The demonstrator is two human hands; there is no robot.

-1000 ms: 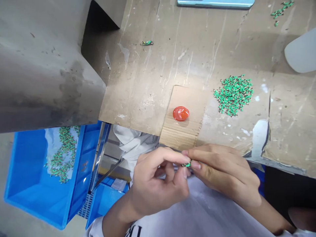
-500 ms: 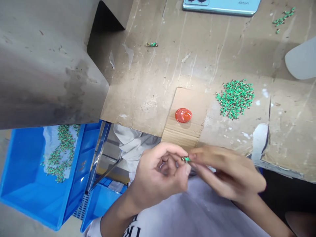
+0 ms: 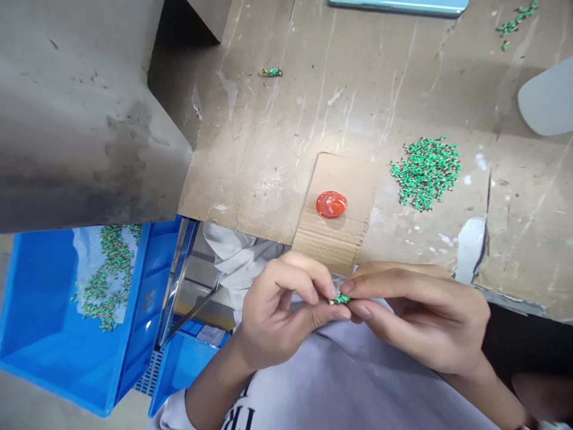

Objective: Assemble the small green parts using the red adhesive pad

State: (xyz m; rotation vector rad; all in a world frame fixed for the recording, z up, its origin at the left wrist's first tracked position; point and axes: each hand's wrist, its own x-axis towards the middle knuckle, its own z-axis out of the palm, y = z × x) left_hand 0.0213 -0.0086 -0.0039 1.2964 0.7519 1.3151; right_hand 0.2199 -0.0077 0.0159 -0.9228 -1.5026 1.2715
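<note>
Between the fingertips of both hands is a small green figurine piece (image 3: 342, 298) with pale and dark ends; its exact shape is too small to make out. My left hand (image 3: 290, 304) pinches it from the left with thumb and forefinger. From the right, my right hand (image 3: 416, 310) pinches it too, the fingertips of the two hands nearly meeting. Beyond the hands, a red oval dish (image 3: 332, 205) with a glossy content sits on a cardboard piece (image 3: 344, 173). A heap of similar small green pieces (image 3: 425, 173) lies to the right of the dish.
A blue bin (image 3: 40, 310) at lower left holds many green pieces on a plastic sheet. A metal housing (image 3: 80, 119) borders the table on the left. A phone (image 3: 398, 5), a white object (image 3: 548, 98), and a few green pieces (image 3: 514, 21) lie farther back.
My left hand's fingers have closed in from a more curled pose, and my right hand's fingers have spread a little around the piece. The view has shifted slightly.
</note>
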